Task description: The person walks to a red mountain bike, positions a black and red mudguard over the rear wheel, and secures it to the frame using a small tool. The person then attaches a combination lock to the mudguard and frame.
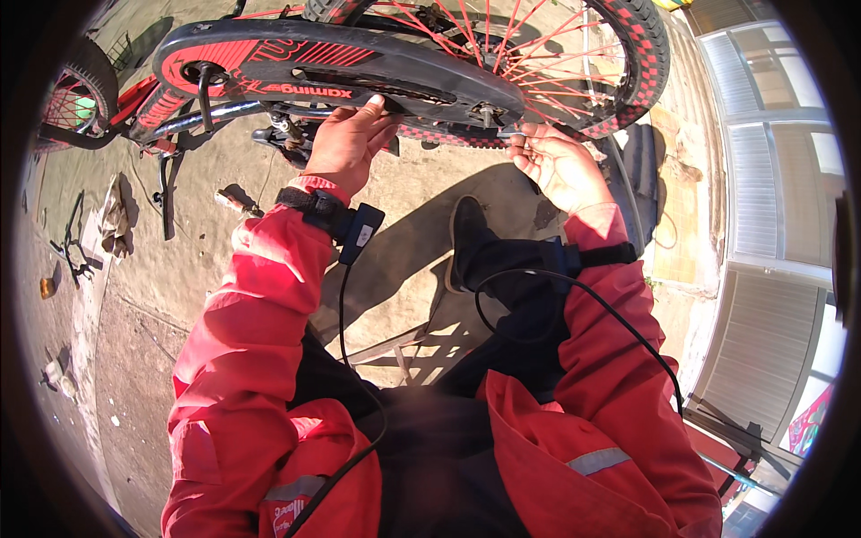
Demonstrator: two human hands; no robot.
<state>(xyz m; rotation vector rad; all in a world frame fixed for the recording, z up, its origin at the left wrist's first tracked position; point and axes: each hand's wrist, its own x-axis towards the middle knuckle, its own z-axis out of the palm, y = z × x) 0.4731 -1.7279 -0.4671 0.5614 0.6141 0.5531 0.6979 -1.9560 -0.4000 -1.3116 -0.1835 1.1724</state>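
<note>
A bicycle lies across the top of the head view, its long black-and-red chain guard (269, 56) facing me. My left hand (348, 148) grips the lower edge of this guard, with the thumb on its outer face and the fingers curled beneath. Close to the guard's right end and the axle end (487, 115), my right hand (560, 166) is closed in a pinch. A small light-coloured bit shows at its fingertips, too small to name. Behind the guard stands a wheel (628, 103) with red spokes and a red-and-black checkered rim. A crank (205, 94) sticks out at the guard's left end.
Another wheel (79, 99) is at the far left. A crumpled cloth (115, 218) and a dark metal part (164, 193) lie on the concrete ground. A dark rolled object (639, 175) and a pale hose lie right of the wheel. Light panels (762, 188) border the right side.
</note>
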